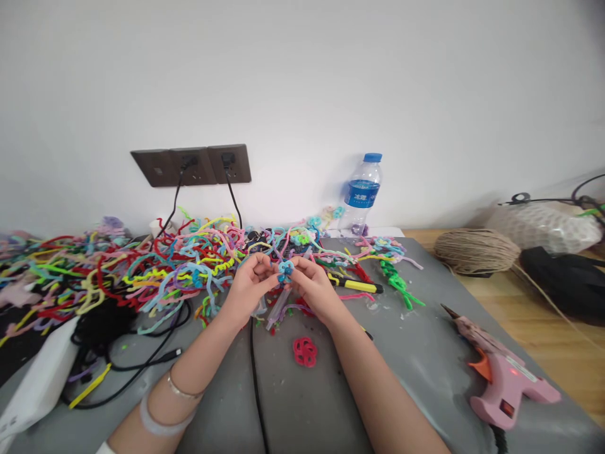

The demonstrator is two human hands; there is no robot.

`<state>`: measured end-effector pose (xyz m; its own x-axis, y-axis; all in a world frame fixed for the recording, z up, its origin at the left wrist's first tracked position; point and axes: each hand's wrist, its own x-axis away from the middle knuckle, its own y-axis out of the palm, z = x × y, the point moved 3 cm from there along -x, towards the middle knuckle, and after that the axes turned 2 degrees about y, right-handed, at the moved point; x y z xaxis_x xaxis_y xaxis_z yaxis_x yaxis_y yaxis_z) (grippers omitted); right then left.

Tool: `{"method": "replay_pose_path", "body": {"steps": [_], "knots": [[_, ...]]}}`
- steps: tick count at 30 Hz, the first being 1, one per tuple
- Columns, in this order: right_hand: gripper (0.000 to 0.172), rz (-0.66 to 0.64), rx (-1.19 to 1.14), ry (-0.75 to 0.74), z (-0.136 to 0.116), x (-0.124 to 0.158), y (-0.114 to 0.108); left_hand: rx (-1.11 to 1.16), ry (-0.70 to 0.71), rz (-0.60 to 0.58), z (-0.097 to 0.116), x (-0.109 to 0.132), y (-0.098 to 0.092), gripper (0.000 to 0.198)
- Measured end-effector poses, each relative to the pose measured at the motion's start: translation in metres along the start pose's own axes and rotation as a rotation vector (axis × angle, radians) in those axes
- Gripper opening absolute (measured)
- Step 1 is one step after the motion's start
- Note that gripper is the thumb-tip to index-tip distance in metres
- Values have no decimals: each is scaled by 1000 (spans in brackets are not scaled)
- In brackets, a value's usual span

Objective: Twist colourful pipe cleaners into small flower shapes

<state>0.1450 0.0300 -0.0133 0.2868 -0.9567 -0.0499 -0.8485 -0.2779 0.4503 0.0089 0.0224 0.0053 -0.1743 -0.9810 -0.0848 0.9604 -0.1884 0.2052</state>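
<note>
Between my two hands, a small blue pipe-cleaner flower (285, 270) is held up over the grey mat. My left hand (253, 280) pinches its left side with thumb and fingertips. On the other side, my right hand (311, 280) grips the flower's right edge. A red pipe-cleaner flower (305, 352) lies flat on the mat below my hands. Just behind them spreads a heap of coloured pipe cleaners (189, 258), and a yellow utility knife (357, 285) rests to the right, partly hidden by my right hand.
A pink hot glue gun (501, 384) lies on the right of the grey mat (406, 366). A plastic bottle (363, 192) stands by the wall. Twine (476, 251) sits at the right. A black cable (256, 384) crosses the front; a white power strip (40, 378) is at left.
</note>
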Motion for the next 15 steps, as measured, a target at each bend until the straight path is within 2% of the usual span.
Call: {"method": "replay_pose_path", "body": {"steps": [3, 6, 11, 15], "knots": [[28, -13, -101, 35, 0, 1, 3, 108, -37, -3, -3, 0, 1, 36], [27, -6, -119, 37, 1, 0, 3, 94, -35, 12, -2, -1, 0, 34], [27, 52, 39, -65, 5, -4, -7, -45, -75, 63, 2, -2, -5, 29], [29, 83, 151, -95, 3, -3, -10, -155, -63, 53, 1, -4, -7, 28]]}}
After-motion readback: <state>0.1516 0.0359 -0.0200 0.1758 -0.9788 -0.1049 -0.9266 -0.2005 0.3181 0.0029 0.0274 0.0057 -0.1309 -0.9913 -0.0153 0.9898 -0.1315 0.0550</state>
